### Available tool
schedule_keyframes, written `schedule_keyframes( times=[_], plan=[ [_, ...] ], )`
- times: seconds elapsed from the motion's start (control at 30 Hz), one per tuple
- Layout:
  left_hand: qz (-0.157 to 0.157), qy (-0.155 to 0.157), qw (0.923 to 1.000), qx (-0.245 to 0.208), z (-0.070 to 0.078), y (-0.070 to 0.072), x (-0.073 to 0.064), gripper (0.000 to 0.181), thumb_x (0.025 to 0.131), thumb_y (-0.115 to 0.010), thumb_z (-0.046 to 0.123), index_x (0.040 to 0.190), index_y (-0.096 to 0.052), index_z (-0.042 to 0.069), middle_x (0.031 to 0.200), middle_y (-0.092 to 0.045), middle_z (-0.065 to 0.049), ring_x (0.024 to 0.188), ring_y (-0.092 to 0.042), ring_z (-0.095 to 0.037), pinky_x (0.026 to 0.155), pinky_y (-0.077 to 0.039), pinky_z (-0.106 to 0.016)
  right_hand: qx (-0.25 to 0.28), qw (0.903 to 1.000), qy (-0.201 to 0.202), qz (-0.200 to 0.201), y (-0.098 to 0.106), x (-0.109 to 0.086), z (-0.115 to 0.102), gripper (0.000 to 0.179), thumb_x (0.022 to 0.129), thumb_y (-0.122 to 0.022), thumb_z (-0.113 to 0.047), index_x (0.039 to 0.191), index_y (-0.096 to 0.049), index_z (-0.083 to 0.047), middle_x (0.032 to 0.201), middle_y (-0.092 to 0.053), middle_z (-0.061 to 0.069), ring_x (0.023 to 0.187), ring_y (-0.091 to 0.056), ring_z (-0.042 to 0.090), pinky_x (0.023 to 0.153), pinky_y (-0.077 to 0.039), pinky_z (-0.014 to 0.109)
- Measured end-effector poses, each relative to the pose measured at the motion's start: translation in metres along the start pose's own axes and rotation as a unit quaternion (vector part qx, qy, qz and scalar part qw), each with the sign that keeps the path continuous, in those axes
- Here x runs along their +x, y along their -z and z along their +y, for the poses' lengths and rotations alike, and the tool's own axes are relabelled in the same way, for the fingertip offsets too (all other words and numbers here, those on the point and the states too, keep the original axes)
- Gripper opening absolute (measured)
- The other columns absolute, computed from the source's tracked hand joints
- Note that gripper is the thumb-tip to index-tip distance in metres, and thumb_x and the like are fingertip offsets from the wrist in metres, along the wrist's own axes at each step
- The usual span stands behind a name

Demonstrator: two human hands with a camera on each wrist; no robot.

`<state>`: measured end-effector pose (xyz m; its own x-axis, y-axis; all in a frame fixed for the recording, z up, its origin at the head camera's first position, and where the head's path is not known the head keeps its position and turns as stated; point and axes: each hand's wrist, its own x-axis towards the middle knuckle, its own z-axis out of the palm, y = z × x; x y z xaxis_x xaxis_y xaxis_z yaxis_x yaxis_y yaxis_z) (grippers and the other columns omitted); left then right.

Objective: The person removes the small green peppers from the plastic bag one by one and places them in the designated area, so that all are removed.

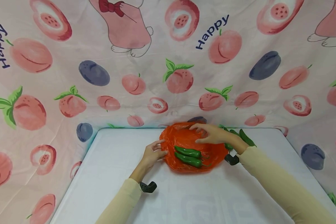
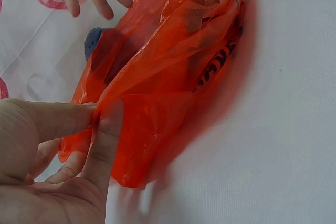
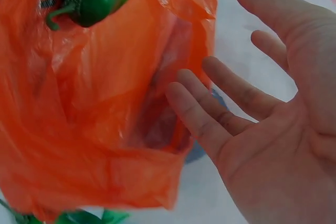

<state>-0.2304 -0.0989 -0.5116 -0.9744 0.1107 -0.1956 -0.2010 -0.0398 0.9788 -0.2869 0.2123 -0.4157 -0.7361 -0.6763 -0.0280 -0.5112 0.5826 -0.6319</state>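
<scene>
At left, the left grip [image 1: 152, 152] is closed in a pinch: thumb and forefinger clamp the left edge of an orange-red plastic bag [image 1: 184, 133], which lies on the white bench [image 1: 114, 161]. At centre, two green chili peppers, the far pepper [image 1: 188, 151] and the near pepper [image 1: 188, 159], rest side by side on the bag's film. Their long axes run left to right, with a slight slope toward the person at the stemmed right ends. To the right, the right grip [image 1: 212, 133] is spread and holds nothing; fingertip contact with the film cannot be confirmed. Governing relation, as judged: the bag lies beneath the right grip and extends leftward to the left grip; the peppers sit on the near side of the right fingers. For the bag's left edge, the left grip is nearer. At far right, further green peppers [image 1: 246, 137] lie on the bench, partly hidden by the right forearm.
</scene>
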Motion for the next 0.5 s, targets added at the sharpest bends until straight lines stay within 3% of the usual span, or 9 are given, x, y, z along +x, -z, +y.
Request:
schedule_keyframes(
  times=[0.33,0.5],
  plan=[
    [0.003,0.005,1.0000,0.004,0.000,0.001,0.001,0.057,0.090,-0.073,-0.006,0.143,-0.059,0.008,0.114,-0.062,-0.018,0.082,-0.072,-0.017,0.079,-0.063,-0.035,0.034,0.9965,-0.033,-0.068,-0.020,0.017,0.013,0.060,0.096,-0.075,-0.021,0.149,-0.049,-0.011,0.138,-0.057,0.022,0.125,-0.057,0.041,0.099,-0.055,0.049],
    [0.000,0.004,1.0000,0.001,-0.001,0.001,0.002,0.057,0.090,-0.073,-0.006,0.144,-0.058,0.008,0.114,-0.062,-0.019,0.082,-0.072,-0.017,0.079,-0.063,-0.034,0.016,0.9955,-0.037,-0.086,-0.029,0.025,0.019,0.061,0.096,-0.075,-0.022,0.149,-0.050,-0.012,0.139,-0.059,0.018,0.124,-0.058,0.038,0.098,-0.056,0.050]
  ],
)
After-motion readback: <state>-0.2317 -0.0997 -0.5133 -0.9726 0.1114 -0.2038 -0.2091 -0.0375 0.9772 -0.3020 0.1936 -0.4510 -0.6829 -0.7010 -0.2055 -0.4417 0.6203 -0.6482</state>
